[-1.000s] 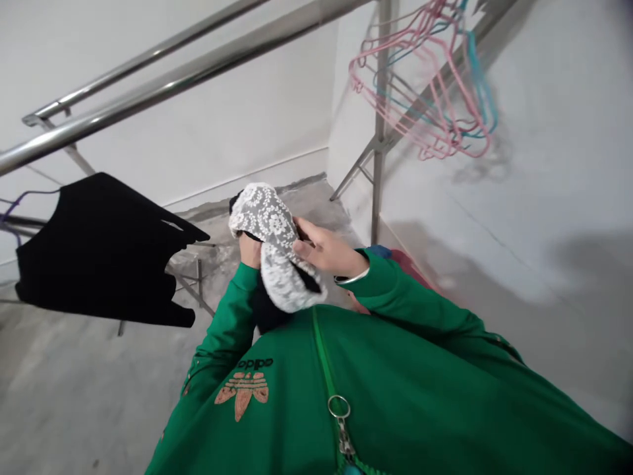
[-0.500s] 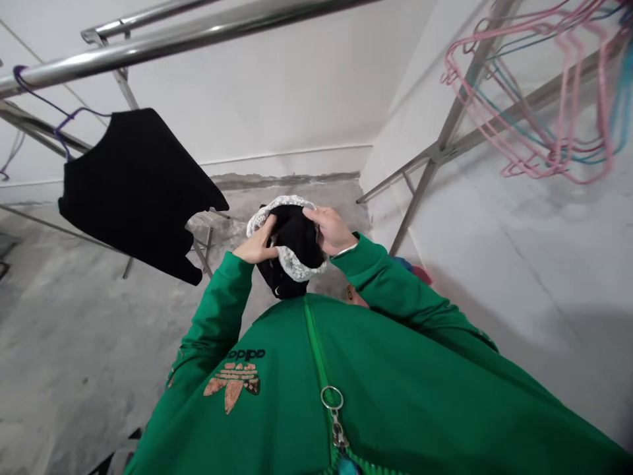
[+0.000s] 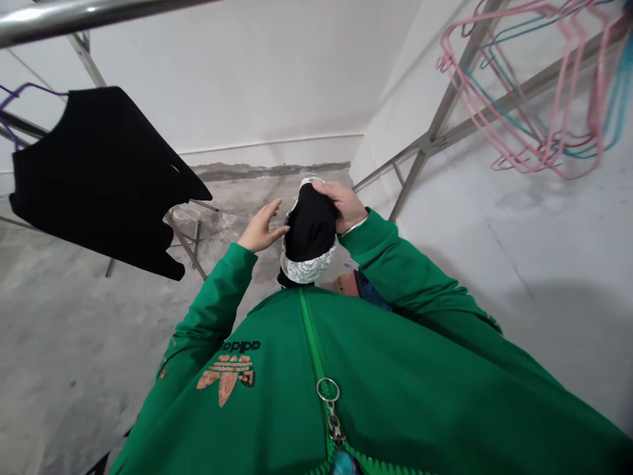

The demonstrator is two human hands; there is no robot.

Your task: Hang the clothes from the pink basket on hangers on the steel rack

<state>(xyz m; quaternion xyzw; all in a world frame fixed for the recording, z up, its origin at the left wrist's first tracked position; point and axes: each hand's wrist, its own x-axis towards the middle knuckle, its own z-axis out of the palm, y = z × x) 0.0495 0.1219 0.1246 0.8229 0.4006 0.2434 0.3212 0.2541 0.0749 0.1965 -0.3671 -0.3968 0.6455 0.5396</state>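
In the head view, what looks like a black hat with a fluffy white rim (image 3: 311, 227) is in front of my chest, its dark inside facing up. My right hand (image 3: 346, 204) grips its far right edge, thumb over the rim. Beside its left edge, my left hand (image 3: 263, 226) is open with the fingers apart; one fingertip reaches the rim or comes very near it. The hat's underside is mostly hidden.
At left, a black sleeveless garment (image 3: 106, 178) hangs from a purple hanger (image 3: 32, 86) below a metal rail (image 3: 93, 14). Pink and teal hangers (image 3: 548, 125) hang at upper right by a metal frame (image 3: 420, 148). Concrete floor (image 3: 74, 343) lies below.
My left hand has let go of the hat's rim and opened. My right hand keeps its hold, and the hat has turned and narrowed. The view has shifted, moving the hanging garment leftward.
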